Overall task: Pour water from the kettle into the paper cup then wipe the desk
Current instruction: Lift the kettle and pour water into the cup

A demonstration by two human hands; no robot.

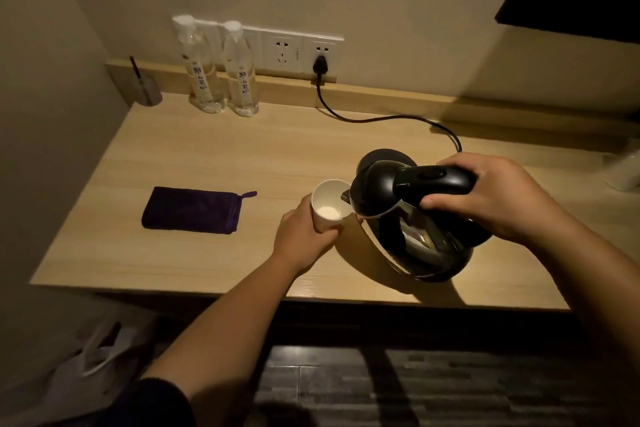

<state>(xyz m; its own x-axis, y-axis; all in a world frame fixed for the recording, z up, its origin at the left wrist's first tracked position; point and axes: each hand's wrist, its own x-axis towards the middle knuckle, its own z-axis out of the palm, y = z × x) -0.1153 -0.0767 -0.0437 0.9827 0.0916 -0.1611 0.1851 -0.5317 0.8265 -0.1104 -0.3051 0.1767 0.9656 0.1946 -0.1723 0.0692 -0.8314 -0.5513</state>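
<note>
— Two hands were seen over the desk (180, 156); how were they occupied?

— The paper cup (328, 204) was gripped by the left hand (304, 239), fingers wrapped around its lower wall. The kettle (408, 218) was held by the right hand (498, 198), fingers closed around the black handle, and was tilted toward nine o'clock, spout at the cup's rim.

— What else was laid out on the pale wood surface?

— A folded purple cloth (192, 210) was placed at nine o'clock from the cup, well apart. Two water bottles (221, 66) were stood at eleven o'clock against the back ledge. A black cord (374, 118) was run from the wall socket (320, 54) toward the kettle's base (384, 158) at twelve o'clock. The room was dimly lit, with beige walls.
</note>
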